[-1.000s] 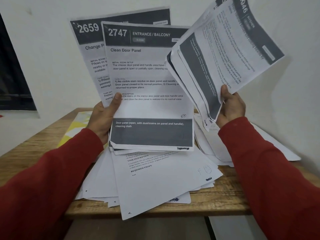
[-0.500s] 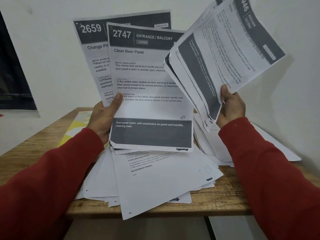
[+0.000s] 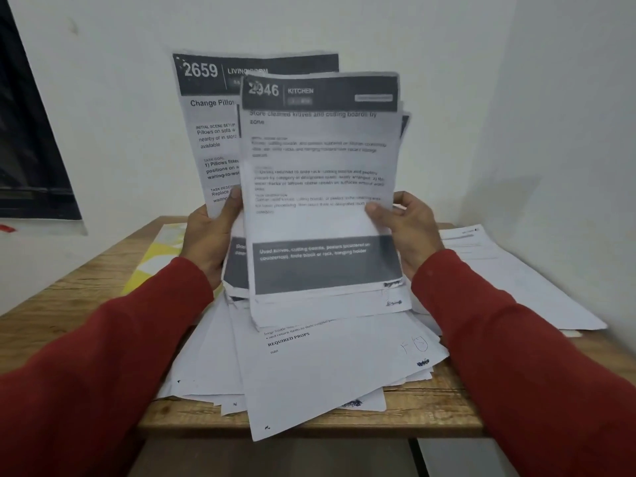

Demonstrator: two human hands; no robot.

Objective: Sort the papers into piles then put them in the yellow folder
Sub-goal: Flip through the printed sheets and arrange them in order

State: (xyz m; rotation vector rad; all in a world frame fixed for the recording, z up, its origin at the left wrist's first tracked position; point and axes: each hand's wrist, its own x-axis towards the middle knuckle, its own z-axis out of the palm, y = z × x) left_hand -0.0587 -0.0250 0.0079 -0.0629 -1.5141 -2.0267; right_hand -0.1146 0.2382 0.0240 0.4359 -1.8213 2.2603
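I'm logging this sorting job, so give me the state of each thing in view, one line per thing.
Kitchen sheet: upright, frontmost of the held bundle, blurred.
Living room sheet: upright at the back, partly covered.
Left hand: grips the bundle's left edge.
Right hand: pinches the bundle's right edge.
Loose papers: untidy heap on the table, overhanging its front edge.
Yellow folder: flat on the table, mostly hidden.
Table: wooden, papers strewn over it.

Wooden bench [image 3: 86, 290] set against white wall [image 3: 413, 36]; dark window [image 3: 27, 149] at left, its sill bearing 1 red mark [image 3: 7, 228]
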